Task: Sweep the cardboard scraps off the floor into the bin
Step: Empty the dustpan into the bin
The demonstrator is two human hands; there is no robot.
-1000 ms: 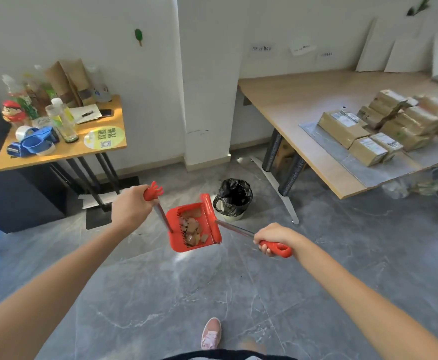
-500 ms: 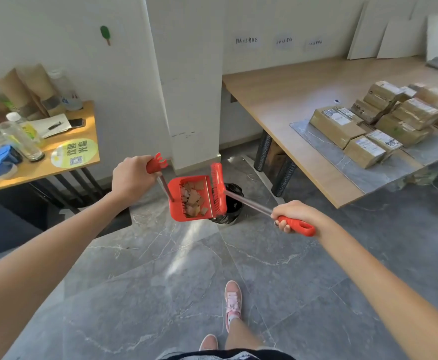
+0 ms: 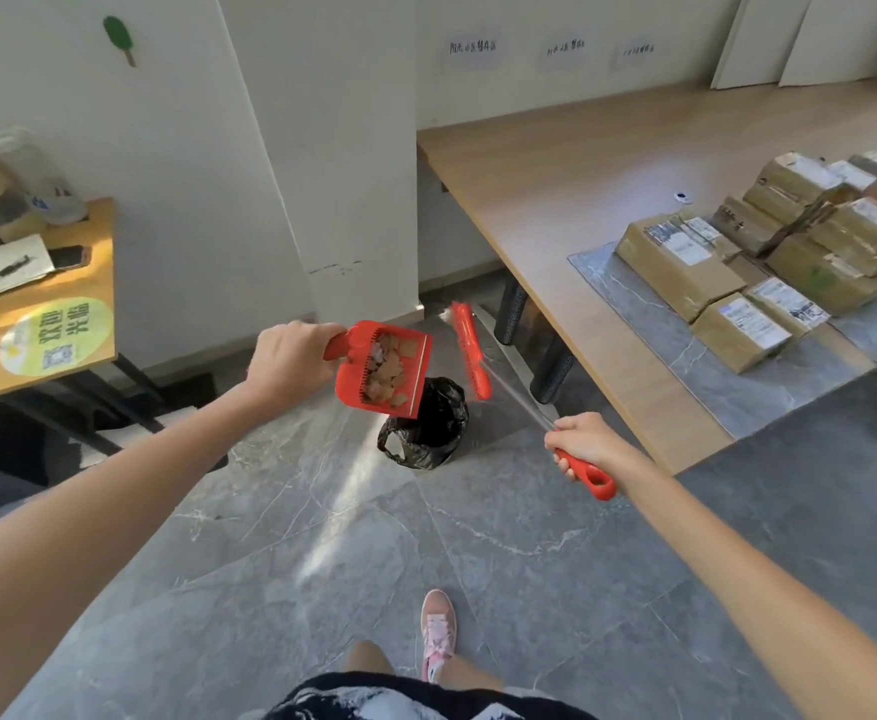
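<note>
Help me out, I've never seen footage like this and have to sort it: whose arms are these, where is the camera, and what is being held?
The camera sits on a person's head, looking forward and down, so both arms are theirs. The left hand holds a red dustpan full of cardboard scraps, just above a bin lined with a black bag on the grey floor. The right hand grips a red broom by its handle, its head raised beside the dustpan. Taped parcels lie on the long table to the right.

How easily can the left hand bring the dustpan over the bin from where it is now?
Probably yes. The left hand already holds the dustpan, loaded with scraps, just above the bin. The broom in the right hand stands off to the side, and nothing is between.
</note>
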